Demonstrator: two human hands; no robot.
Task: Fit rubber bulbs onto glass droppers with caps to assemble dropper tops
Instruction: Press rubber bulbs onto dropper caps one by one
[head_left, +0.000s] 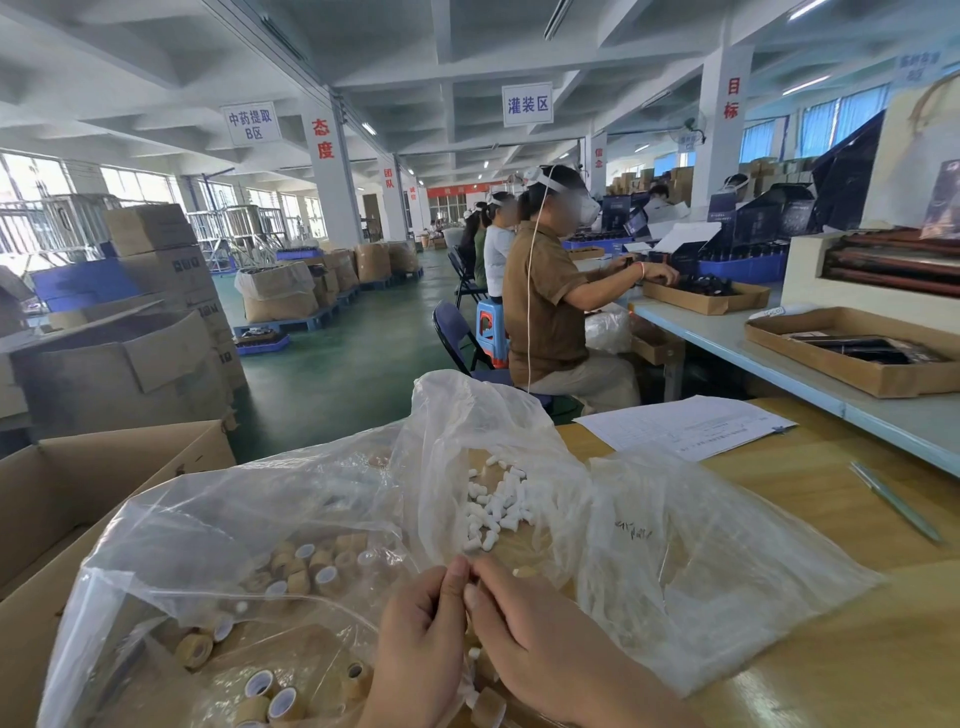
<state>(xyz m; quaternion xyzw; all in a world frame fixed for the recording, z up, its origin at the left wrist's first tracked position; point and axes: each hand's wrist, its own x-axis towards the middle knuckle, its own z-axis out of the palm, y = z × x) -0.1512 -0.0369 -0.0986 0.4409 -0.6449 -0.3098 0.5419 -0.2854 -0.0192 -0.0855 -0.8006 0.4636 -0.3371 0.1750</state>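
Note:
My left hand (422, 642) and my right hand (524, 639) meet at the bottom centre, thumbs touching, fingers curled round a small white piece that is mostly hidden between them. A bit of white shows below the hands, near a tan cap (488, 707). Just beyond lies a heap of white rubber bulbs (493, 509) on a clear plastic bag (675, 545). To the left, another clear bag (218, 545) holds several tan wood-look caps (306, 564) with white liners.
An open cardboard box (78, 499) stands at the left. On the yellow wooden table (831, 519) lie printed papers (685, 423) and a pen (896, 501). Seated workers (550, 306) sit ahead at a long bench with cardboard trays (852, 353).

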